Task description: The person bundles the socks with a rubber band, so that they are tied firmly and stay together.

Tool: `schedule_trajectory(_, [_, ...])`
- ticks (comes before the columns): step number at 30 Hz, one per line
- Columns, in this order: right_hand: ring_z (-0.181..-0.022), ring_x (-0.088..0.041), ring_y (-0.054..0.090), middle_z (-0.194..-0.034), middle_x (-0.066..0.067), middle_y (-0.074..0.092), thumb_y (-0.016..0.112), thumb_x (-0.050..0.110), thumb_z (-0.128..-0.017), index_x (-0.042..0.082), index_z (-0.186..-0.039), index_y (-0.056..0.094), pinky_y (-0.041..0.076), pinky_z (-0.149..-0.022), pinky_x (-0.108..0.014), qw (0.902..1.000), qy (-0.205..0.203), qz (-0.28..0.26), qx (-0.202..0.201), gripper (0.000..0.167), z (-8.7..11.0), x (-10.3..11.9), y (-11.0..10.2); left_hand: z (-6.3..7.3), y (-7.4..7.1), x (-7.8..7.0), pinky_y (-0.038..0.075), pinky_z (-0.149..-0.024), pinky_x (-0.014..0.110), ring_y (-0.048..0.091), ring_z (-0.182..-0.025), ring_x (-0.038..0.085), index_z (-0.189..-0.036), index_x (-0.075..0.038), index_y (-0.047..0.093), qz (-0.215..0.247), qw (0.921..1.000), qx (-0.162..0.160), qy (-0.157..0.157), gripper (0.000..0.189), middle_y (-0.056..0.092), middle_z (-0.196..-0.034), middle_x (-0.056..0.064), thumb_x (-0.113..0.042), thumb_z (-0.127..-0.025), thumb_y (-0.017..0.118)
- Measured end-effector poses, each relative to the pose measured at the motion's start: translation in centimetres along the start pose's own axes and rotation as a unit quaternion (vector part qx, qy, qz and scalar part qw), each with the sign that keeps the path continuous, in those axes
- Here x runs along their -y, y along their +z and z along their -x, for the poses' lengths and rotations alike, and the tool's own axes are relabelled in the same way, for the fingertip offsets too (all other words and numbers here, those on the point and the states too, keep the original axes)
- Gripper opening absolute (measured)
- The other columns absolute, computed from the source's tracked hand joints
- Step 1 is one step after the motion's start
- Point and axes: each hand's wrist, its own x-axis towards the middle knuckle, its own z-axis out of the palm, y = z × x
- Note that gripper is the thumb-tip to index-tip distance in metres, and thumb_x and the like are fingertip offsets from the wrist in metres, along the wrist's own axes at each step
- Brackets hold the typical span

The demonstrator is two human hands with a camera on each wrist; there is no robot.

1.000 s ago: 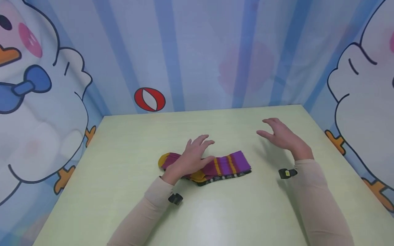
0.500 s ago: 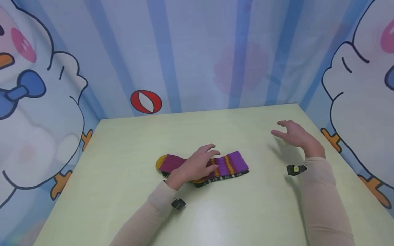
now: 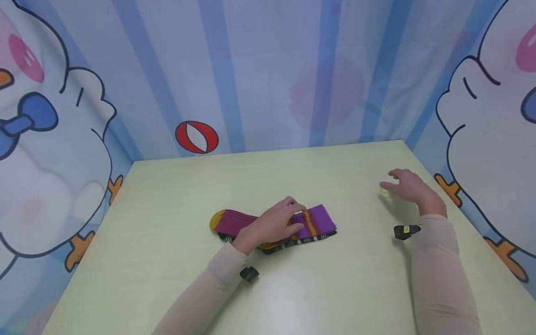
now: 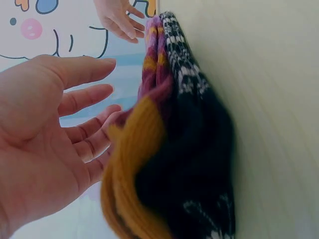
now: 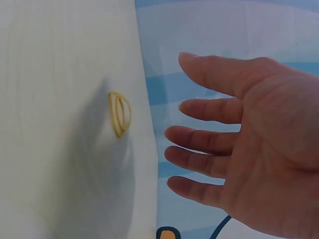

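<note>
A pair of maroon and purple socks [image 3: 237, 222] with mustard toes, heels and stripes lies flat on top of black-and-white patterned socks [image 4: 199, 124]. Over their middle is my left hand [image 3: 274, 223], fingers spread and slightly bent, gripping nothing. Whether its fingertips touch the fabric I cannot tell. To the right, my right hand [image 3: 412, 190] hovers with parted, relaxed fingers and holds nothing. Just below its fingertips a yellow rubber band [image 5: 119, 114] rests on the table. In the head view the thumb partly covers the band.
The pale yellow-green table [image 3: 176, 279] meets a blue striped backdrop [image 3: 268, 83] at its far edge. Printed cartoon birds cover the side walls. A small black wrist camera [image 3: 249, 274] sits at the left cuff, another camera [image 3: 406, 231] at the right.
My right hand has moved right and lower, toward the rubber band, which has come into sight. My left hand has slid a little right over the socks. The view has shifted slightly.
</note>
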Motion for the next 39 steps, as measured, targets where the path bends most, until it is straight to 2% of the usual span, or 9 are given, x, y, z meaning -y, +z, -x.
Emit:
schedule_trajectory(6, [-0.127, -0.059, 0.037, -0.14, -0.045, 0.034, 0.054, 0.02, -0.102, -0.017, -0.146, 0.029, 0.033, -0.102, -0.066, 0.9999, -0.004, 0.001, 0.012, 0.063, -0.6, -0.7, 0.8, -0.6, 0.4, -0.4, 0.048, -0.086, 0.022, 0.054, -0.096, 0.011, -0.141, -0.009, 0.055, 0.0, 0.9998, 0.021, -0.003, 0.046, 0.055, -0.12, 0.005, -0.026, -0.1, 0.063])
schedule_trajectory(12, [-0.121, -0.059, 0.043, -0.131, -0.045, 0.044, 0.051, 0.007, -0.098, -0.02, -0.138, 0.039, 0.038, -0.099, -0.064, 0.999, -0.026, 0.035, 0.007, 0.049, -1.1, -1.1, 1.7, -1.2, 0.9, -0.6, 0.048, -0.084, 0.021, 0.055, -0.095, 0.01, -0.139, -0.011, 0.057, -0.031, 0.9986, 0.039, -0.016, 0.047, 0.058, -0.115, 0.002, -0.028, -0.097, 0.068])
schedule_trajectory(21, [-0.124, -0.059, 0.039, -0.127, -0.043, 0.048, 0.045, 0.008, -0.098, -0.021, -0.13, 0.047, 0.034, -0.103, -0.065, 0.9984, -0.017, 0.051, -0.017, 0.043, -1.6, -1.1, 2.3, -1.3, 1.7, -1.2, 0.048, -0.082, 0.021, 0.056, -0.095, 0.011, -0.134, -0.01, 0.059, -0.097, 0.9945, 0.039, -0.009, 0.048, 0.06, -0.114, 0.004, -0.028, -0.092, 0.074])
schedule_trajectory(28, [-0.124, -0.06, 0.034, -0.125, -0.044, 0.046, 0.042, 0.008, -0.096, -0.02, -0.125, 0.052, 0.03, -0.103, -0.066, 0.9989, 0.001, 0.038, -0.028, 0.042, -1.7, -1.1, 2.6, -1.1, 1.8, -1.7, 0.047, -0.078, 0.022, 0.054, -0.091, 0.011, -0.121, -0.011, 0.062, -0.103, 0.9941, 0.032, -0.01, 0.043, 0.058, -0.106, 0.001, -0.029, -0.086, 0.08])
schedule_trajectory(33, [-0.12, -0.058, 0.041, -0.121, -0.04, 0.053, 0.045, 0.007, -0.095, -0.018, -0.12, 0.057, 0.034, -0.101, -0.064, 0.9984, 0.009, 0.045, -0.034, 0.038, -1.8, -1.3, 2.7, -1.3, 2.2, -1.7, 0.045, -0.073, 0.022, 0.05, -0.087, 0.012, -0.114, -0.012, 0.061, -0.122, 0.992, 0.032, -0.007, 0.04, 0.054, -0.1, -0.001, -0.029, -0.084, 0.081])
schedule_trajectory(39, [-0.102, -0.049, 0.058, -0.11, -0.035, 0.061, 0.049, 0.007, -0.095, -0.017, -0.112, 0.062, 0.047, -0.087, -0.058, 0.9981, 0.008, 0.053, -0.031, 0.031, -2.0, -1.5, 2.5, -1.5, 2.6, -1.5, 0.044, -0.072, 0.023, 0.048, -0.087, 0.012, -0.111, -0.012, 0.063, -0.136, 0.9901, 0.033, -0.008, 0.034, 0.052, -0.099, -0.001, -0.025, -0.085, 0.079])
